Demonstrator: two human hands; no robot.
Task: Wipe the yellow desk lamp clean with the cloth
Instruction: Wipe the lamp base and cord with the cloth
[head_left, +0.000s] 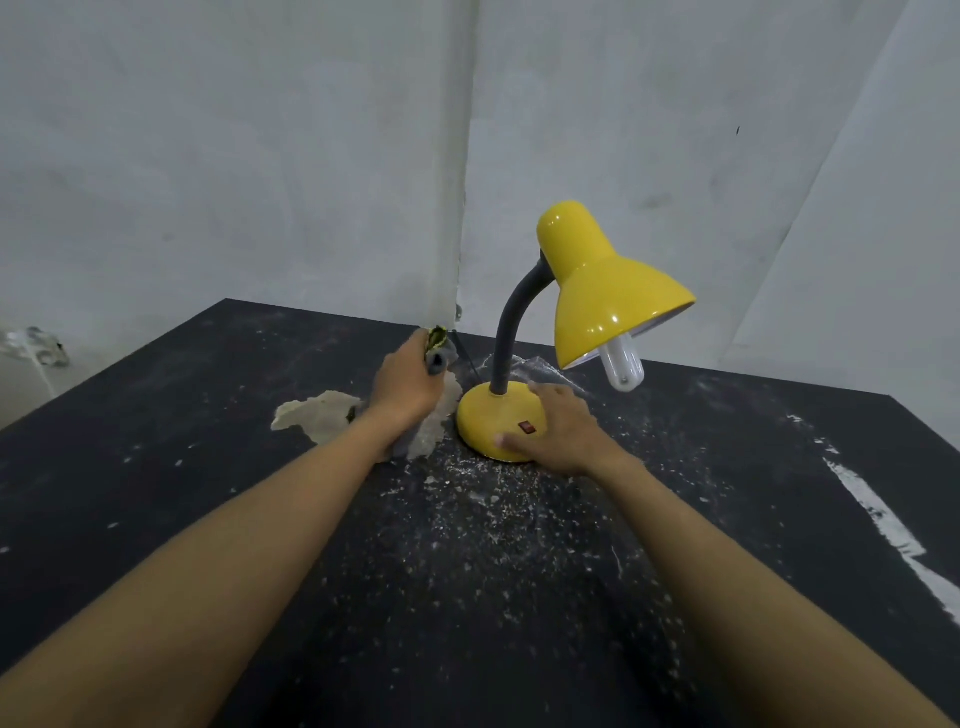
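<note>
A person's left hand (408, 387) clenches a crumpled grey cloth (439, 358) beside the glossy yellow gooseneck desk lamp (597, 291), right hand (558, 428) flat, fingers released, on its base w/ wiping apparently barely begun.

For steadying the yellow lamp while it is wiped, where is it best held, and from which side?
Hold the round base, pressing down from above on its near right side, as the right hand does. It is wide, flat and low; the shade hangs off a bent neck and would likely swing.
</note>
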